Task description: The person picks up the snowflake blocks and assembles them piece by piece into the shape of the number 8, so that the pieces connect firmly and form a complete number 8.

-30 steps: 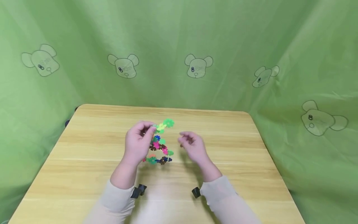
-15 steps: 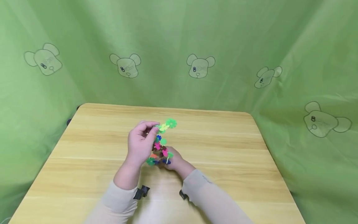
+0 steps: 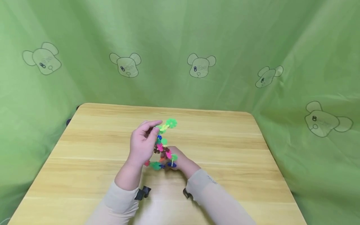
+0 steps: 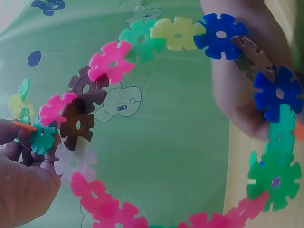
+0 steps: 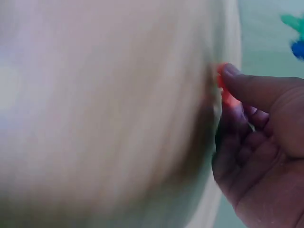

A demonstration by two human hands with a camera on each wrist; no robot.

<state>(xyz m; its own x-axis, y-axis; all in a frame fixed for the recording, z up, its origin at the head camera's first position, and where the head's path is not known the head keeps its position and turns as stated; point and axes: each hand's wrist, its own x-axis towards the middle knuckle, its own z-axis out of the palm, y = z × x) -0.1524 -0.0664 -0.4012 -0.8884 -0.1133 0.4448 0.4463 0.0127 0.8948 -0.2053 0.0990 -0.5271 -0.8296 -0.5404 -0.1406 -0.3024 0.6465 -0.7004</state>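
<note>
My left hand [image 3: 142, 142] holds up a chain of slotted plastic snowflake discs [image 3: 159, 146], pinching it near the top between thumb and fingers. Pink, brown, blue, green and yellow discs [image 4: 178, 34] link into a ring in the left wrist view, with a short branch beside the left fingers. A bright green disc [image 3: 171, 123] sticks out at the top. Behind the lower part of the ring is my right hand [image 3: 180, 159], its fingers partly hidden in the head view. In the right wrist view it pinches an orange snowflake disc [image 5: 230, 95] between thumb and fingers.
A wooden table [image 3: 225, 140] lies under both hands, its far edge close to a green curtain [image 3: 163, 31] printed with bear heads. Black wrist straps [image 3: 142, 193] sit at the sleeve cuffs.
My right hand has come in from the right, from apart to behind the lower ring, where it now pinches the orange disc. The left hand keeps its hold, shifted slightly right.
</note>
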